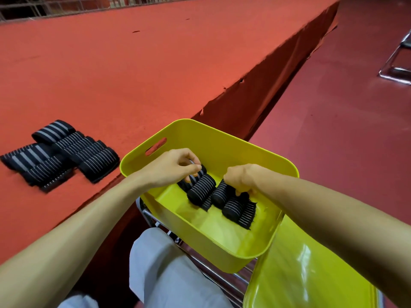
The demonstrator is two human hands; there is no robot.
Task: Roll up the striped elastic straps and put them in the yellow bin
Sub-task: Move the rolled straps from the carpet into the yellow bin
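Inside the yellow bin (224, 138), both hands work among the rolled straps (219, 196). Left hand (171, 166): fingers (192, 168) pinched together on the end of a striped roll (201, 188) at the bin's far-left inner corner. Right hand (241, 177): fingers curled closed over another roll; exact grip hidden under the knuckles, probably holding it. About three or four rolls lie side by side on the bin floor, black with pale stripes, some tails loose. Bin sits just right of the red bench (133, 70), resting on a yellow-green chair seat (311, 274). Unrolled strap pile (60, 155) lies flat on the bench, left of the bin, apart from it. Grey trouser leg (164, 270) below the bin.
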